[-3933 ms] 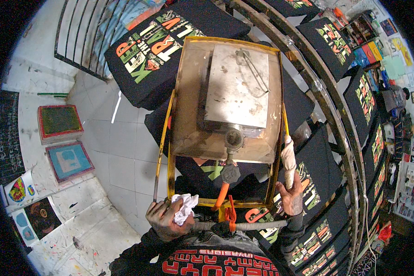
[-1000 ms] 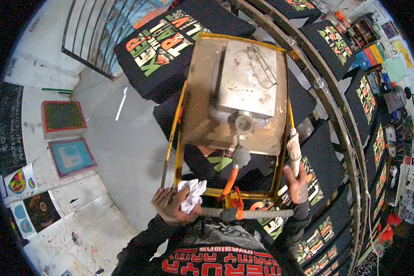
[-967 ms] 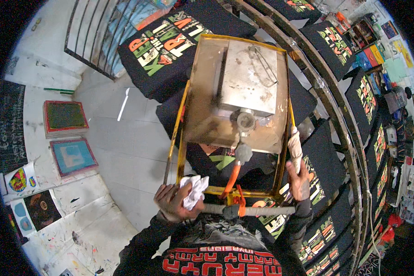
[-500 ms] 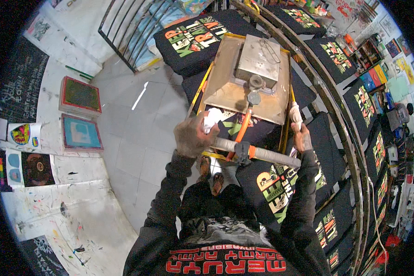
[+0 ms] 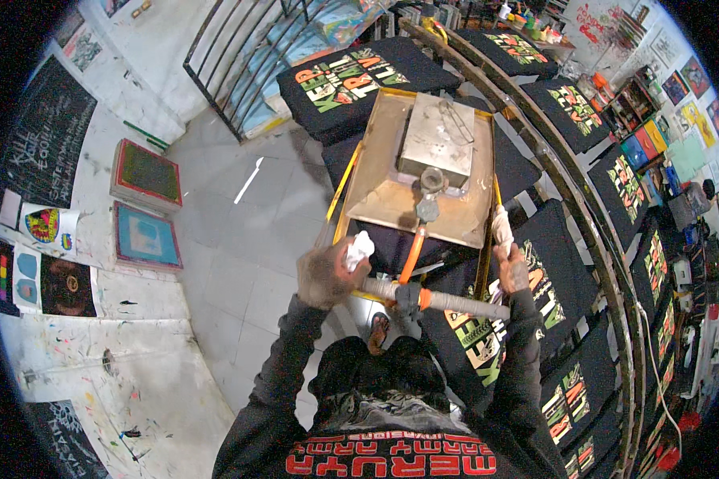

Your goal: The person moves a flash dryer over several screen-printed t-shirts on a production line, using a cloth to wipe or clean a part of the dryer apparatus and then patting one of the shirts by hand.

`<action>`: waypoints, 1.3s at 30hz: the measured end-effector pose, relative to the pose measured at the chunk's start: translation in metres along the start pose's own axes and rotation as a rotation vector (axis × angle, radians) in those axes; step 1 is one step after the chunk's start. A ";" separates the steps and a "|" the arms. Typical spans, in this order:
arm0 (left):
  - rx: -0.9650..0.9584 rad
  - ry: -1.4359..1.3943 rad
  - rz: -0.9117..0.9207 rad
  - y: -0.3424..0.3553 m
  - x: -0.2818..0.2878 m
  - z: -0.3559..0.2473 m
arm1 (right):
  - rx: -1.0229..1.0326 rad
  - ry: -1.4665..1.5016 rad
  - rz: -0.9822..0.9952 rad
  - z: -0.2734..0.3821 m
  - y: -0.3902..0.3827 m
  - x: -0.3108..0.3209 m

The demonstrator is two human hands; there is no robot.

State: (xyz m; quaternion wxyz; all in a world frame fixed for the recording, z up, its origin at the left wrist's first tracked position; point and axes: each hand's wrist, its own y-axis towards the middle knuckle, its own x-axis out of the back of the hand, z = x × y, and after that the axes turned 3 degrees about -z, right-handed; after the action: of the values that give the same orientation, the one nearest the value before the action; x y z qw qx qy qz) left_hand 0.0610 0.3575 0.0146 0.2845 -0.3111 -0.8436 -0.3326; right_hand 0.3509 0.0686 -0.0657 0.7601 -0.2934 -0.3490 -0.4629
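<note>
Hood of tan, sloping metal [image 5: 387, 195], with a pale, boxy metal top [image 5: 441, 142], above black cloth, ahead of the torso. Near opening below it: orange and green print a second ago, now mostly plain dark cloth [image 5: 385, 253]. Suggests hood shifted relative to shirts; head tilt possibly also at play. Black shirt with orange, cream and green print [image 5: 478, 339] now more exposed, by grey-wrapped bar [image 5: 465, 304].

Left hand [image 5: 326, 274]: blurred, grip closed on crumpled white cloth [image 5: 359, 249], near bar's left end; cannot tell whether also on bar. Right hand [image 5: 514, 270]: grip narrow, around lower part of white cloth-wrapped rod end [image 5: 502, 227]. Orange hose [image 5: 412, 254] between hood and bar.

Containers: dark, open-fronted shelf box [image 5: 633, 102] at upper right, small mixed items inside, too small to identify.
</note>
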 end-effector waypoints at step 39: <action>0.679 0.004 -0.062 -0.161 0.042 -0.075 | 0.281 0.146 0.281 0.086 -0.042 0.028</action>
State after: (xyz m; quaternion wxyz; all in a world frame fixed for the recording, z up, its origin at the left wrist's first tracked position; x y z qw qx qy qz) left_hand -0.0613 0.2222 0.0277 0.3634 -0.1722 -0.9146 -0.0418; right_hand 0.3001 0.1036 0.0122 0.8739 -0.1959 -0.3100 -0.3192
